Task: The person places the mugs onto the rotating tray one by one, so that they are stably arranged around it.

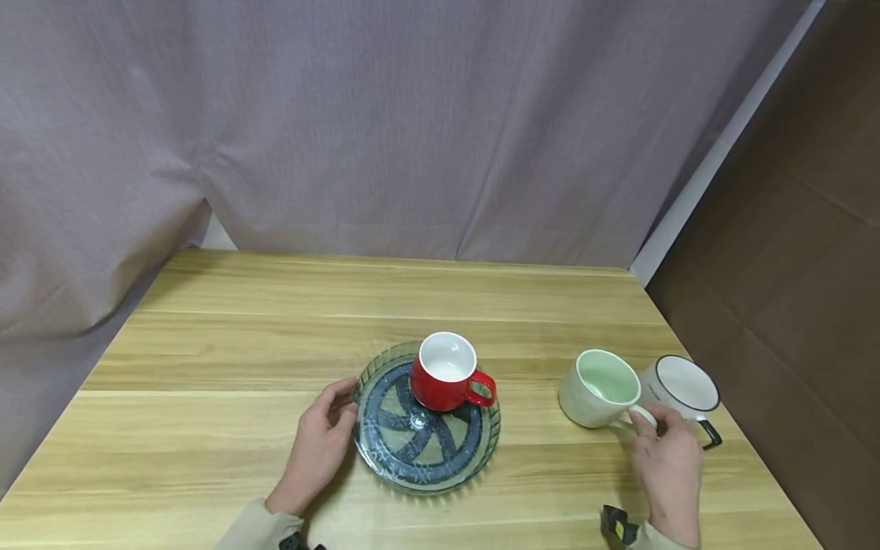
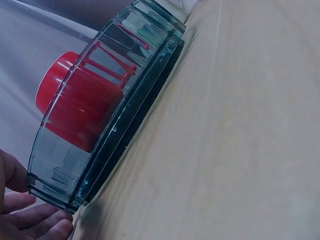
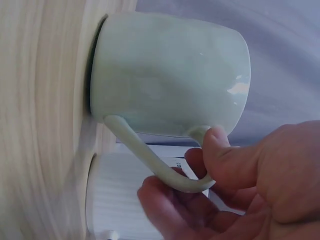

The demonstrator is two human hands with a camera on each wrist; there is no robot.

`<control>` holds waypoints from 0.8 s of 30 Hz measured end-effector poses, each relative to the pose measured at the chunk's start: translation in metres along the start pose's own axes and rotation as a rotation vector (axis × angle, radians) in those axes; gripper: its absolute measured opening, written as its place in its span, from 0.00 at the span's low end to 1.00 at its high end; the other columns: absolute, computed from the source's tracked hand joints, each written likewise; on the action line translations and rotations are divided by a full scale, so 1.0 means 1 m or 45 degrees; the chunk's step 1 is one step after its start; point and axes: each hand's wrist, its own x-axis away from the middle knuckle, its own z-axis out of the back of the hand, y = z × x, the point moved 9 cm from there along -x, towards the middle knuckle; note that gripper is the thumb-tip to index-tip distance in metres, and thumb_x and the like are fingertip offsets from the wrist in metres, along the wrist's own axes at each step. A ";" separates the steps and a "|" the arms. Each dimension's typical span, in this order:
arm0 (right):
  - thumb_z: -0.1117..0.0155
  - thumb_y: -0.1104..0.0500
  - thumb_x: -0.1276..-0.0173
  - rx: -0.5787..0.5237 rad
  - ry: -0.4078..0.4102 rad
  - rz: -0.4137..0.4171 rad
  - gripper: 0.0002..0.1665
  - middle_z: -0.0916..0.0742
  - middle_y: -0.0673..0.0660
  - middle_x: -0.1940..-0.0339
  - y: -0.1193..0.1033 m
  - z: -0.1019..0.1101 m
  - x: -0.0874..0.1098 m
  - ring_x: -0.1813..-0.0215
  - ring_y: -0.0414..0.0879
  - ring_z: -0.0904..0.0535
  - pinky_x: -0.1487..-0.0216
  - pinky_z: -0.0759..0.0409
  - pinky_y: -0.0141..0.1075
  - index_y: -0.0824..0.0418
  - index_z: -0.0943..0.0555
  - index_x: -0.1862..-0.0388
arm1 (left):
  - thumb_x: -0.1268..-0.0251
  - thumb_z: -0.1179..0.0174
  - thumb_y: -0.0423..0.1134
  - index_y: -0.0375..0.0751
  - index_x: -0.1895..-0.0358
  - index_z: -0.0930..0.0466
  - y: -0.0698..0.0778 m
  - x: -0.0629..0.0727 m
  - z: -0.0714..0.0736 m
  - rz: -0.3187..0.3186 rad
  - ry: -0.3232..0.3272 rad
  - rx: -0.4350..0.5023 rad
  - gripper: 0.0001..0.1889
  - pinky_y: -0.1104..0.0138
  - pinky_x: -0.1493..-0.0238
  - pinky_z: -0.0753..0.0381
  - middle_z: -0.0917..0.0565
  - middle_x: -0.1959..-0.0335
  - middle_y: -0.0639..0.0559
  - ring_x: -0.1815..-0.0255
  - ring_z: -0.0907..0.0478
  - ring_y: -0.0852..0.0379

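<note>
A round, bluish glass plate (image 1: 426, 477) with a ribbed rim and dark swirl pattern lies on the table. Standing on its far part is a red mug (image 1: 440, 388), white inside, its handle toward the right. My left hand (image 1: 323, 435) holds the plate's left edge, with fingertips (image 2: 60, 227) at the rim. On the right, the thumb and fingers of my right hand (image 1: 667, 458) pinch the handle of a pale green mug (image 3: 170, 75), which is upright. Just behind that hand is a white mug (image 1: 687, 386) with a dark rim and black handle, partly covered by it.
The wood-grain table (image 1: 206, 367) extends to the left and behind the plate. A grey curtain (image 1: 385, 137) hangs along the back edge. Brown covering (image 1: 777, 267) rises beside the right edge, close to the white mug.
</note>
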 end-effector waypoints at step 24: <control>0.35 0.56 0.32 -0.006 0.146 -0.048 0.16 0.16 0.65 0.56 0.001 0.008 0.002 0.58 0.51 0.25 0.66 0.32 0.32 0.68 0.17 0.53 | 0.33 0.46 0.28 0.34 0.38 0.28 0.000 0.000 0.000 0.025 0.000 -0.013 0.20 0.59 0.38 0.24 0.21 0.45 0.41 0.43 0.23 0.48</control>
